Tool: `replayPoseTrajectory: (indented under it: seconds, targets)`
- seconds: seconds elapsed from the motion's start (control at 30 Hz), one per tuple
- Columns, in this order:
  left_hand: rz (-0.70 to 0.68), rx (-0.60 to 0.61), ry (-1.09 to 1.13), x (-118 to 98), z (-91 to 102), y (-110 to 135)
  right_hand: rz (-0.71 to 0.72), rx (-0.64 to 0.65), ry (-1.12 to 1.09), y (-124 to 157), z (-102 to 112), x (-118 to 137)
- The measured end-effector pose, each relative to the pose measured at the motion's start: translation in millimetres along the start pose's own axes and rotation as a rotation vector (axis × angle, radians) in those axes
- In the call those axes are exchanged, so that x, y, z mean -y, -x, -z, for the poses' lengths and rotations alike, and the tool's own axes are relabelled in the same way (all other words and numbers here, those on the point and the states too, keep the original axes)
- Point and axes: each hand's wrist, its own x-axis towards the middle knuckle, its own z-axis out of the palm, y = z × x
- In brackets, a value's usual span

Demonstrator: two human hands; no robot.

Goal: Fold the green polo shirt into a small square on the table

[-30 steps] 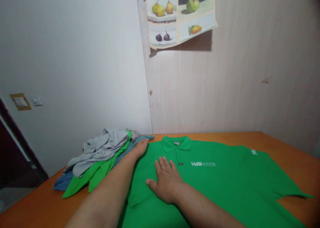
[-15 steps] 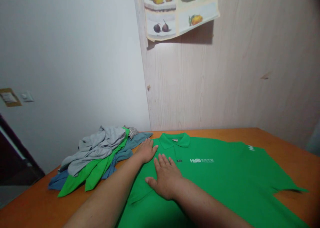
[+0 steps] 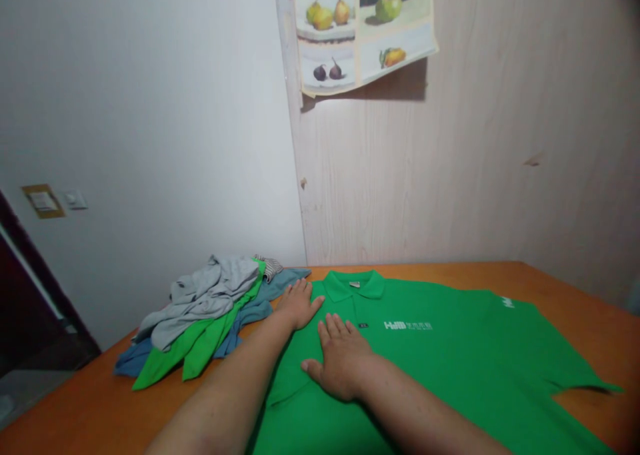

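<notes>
A green polo shirt [image 3: 450, 348] lies spread front side up, its collar towards the wall and white lettering across the chest. My left hand [image 3: 299, 304] rests flat on the shoulder at the left, just beside the collar, fingers stretched out. Lower and further right, my right hand [image 3: 343, 358] lies flat on the chest near the button placket, thumb apart from the other fingers. Neither hand grips the cloth. My forearms cover part of the shirt's left side and sleeve, and its lower hem is out of view.
Left of the shirt is a loose heap of clothes [image 3: 210, 295] in grey, bright green and blue. The orange table [image 3: 75, 422] meets the wall behind. A fruit picture sheet [image 3: 357, 32] hangs above, and a light switch [image 3: 75, 199] is on the left wall.
The whole view has shifted slightly, so wall and table sit lower and further right. Both hands stay flat on the shirt in nearly the same spots.
</notes>
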Motion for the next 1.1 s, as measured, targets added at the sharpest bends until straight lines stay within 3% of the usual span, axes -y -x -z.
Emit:
replayPoseTrajectory:
  seconds: [0.2, 0.47, 0.6, 0.83, 1.1]
  targets:
    - [-0.004, -0.024, -0.006, -6.9, 12.0, 27.6, 0.018, -0.01, 0.019, -3.3, -3.4, -1.8]
    - [0.011, 0.05, 0.043, -6.8, 26.5, 104.3, 0.026, -0.006, 0.019, -2.8, -3.5, -2.5]
    - [0.063, 0.059, 0.079, -9.8, 25.5, 131.3, 0.022, -0.002, 0.026, -5.3, -6.8, -5.9]
    - [0.079, 0.034, 0.1, -16.5, 24.3, 138.2, 0.037, -0.02, 0.051, -5.9, -12.7, -10.3]
    - [0.057, 0.01, 0.101, -14.7, 19.2, 134.2, 0.059, -0.08, -0.014, 10.2, 0.2, -28.6]
